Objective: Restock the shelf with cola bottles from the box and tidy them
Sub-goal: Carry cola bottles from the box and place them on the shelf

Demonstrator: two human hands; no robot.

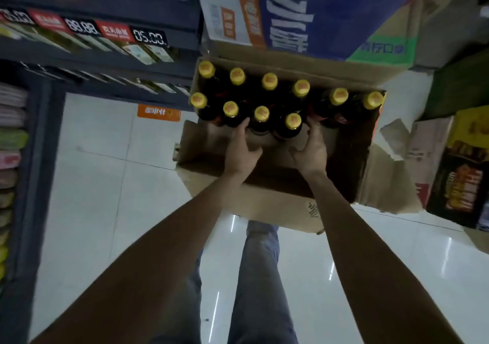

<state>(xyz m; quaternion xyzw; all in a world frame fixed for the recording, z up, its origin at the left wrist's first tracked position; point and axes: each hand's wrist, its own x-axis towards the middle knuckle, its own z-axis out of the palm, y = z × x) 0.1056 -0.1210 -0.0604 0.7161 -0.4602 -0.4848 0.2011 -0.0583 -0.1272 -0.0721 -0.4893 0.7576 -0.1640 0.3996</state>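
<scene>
My left hand (242,149) and right hand (312,150) in the open box (277,206), fingers curled round 2 yellow-capped cola bottles (276,125), shelf (105,42) at left

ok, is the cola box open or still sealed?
Open. The cardboard box has its flaps folded out, and the yellow-capped bottles stand upright in plain view. Both hands reach in among the near row.

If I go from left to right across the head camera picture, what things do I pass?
Shelf → price tags → orange floor sticker → left hand → right hand → torn box flap → yellow-and-black carton.
</scene>
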